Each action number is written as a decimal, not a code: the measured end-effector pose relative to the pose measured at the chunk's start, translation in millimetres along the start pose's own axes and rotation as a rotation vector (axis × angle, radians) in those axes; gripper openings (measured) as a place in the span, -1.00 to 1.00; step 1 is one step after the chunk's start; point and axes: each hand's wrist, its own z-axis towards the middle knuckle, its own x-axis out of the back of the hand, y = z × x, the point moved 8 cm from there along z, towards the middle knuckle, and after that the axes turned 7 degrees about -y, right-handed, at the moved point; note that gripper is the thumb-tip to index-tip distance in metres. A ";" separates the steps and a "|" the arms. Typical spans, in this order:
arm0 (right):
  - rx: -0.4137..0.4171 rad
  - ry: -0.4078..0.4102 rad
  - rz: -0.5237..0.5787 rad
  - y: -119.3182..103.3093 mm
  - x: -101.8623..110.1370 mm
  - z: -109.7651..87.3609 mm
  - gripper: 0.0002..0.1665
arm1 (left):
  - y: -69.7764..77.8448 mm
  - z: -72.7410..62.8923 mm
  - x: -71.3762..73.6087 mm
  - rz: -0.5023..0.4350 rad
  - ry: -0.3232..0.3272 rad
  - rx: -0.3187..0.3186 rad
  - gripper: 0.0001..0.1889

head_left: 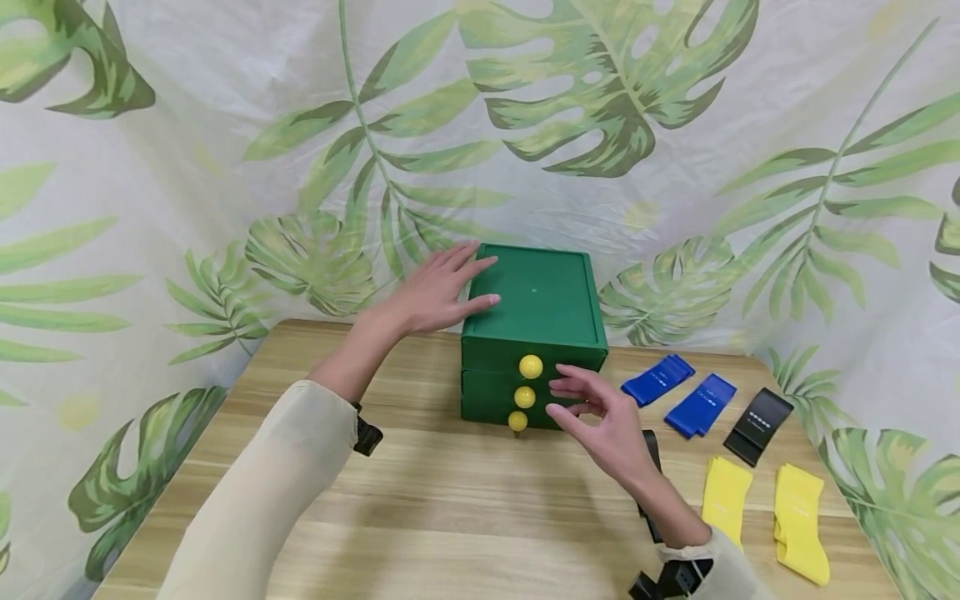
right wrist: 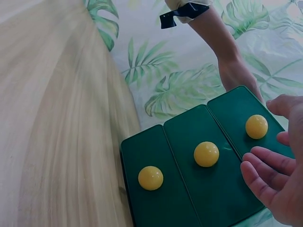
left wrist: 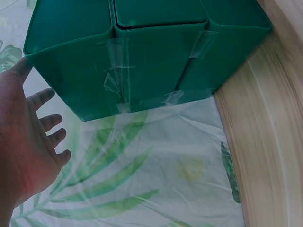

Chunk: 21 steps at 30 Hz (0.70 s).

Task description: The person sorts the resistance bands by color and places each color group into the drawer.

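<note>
A green box of three stacked drawers (head_left: pixel 551 292), each with a round yellow knob, stands toward the back of the table. My left hand (head_left: pixel 435 296) is at the box's upper left edge, its fingers spread and the thumb reaching over the top. The left wrist view shows this hand (left wrist: pixel 31 137) beside the taped side of the box. In front of the drawers is my right hand (head_left: pixel 603 417), fingers loosely bent and holding nothing. Its fingertips are close to the top yellow knob (right wrist: pixel 256 126), with a gap between them in the right wrist view.
On the table's right side lie two blue folded resistance bands (head_left: pixel 701 406), a black one (head_left: pixel 759 427) and two yellow ones (head_left: pixel 800 517). A long black object (head_left: pixel 651 450) is partly hidden under my right forearm. A leaf-patterned cloth (head_left: pixel 405 125) hangs behind the table.
</note>
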 end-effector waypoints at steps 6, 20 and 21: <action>0.019 0.008 -0.021 -1.7 -5.7 8.4 -0.42 | 5.6 8.3 -2.1 0.024 -0.047 0.015 -0.19; 0.000 0.017 -0.024 0.7 -12.1 23.5 -0.45 | 8.3 20.1 -9.9 0.030 -0.100 0.021 -0.19; 0.005 0.016 -0.018 0.3 -13.0 24.5 -0.46 | 8.8 20.7 -11.0 0.028 -0.107 0.024 -0.19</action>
